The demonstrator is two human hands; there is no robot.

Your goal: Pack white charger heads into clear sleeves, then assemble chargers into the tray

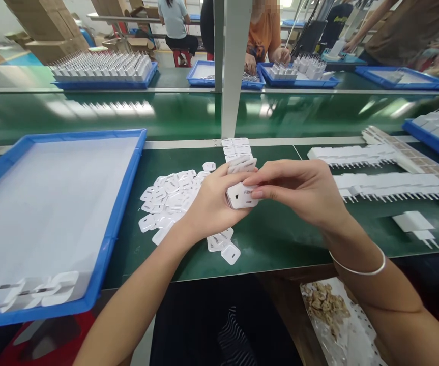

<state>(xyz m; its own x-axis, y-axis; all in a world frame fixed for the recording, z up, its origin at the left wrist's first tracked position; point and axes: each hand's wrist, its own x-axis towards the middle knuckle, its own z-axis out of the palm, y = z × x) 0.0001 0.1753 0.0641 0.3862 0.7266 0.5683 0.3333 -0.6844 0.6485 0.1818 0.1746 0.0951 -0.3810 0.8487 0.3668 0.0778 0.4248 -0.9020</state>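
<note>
My left hand (209, 206) is closed around several small white plastic cover plates (239, 198) with rounded corners, dark print and a small slot. More plates stand up between its thumb and fingers. From the right, my right hand (299, 188) pinches the edge of the plates with thumb and forefinger; whether it holds one or more is unclear. Beneath and left of my hands lies a loose pile of similar plates (171, 195) on the green table. Just behind them, more plates (236, 147) lie in neat rows, partly hidden by my left hand.
At left is a blue-rimmed tray (117, 216) with a few white plug housings (61, 287). White plug pieces (389, 184) stand in rows at right, with one single plug piece (413, 222) nearer. A white post (231, 71) rises behind my hands. Co-workers sit beyond the conveyor.
</note>
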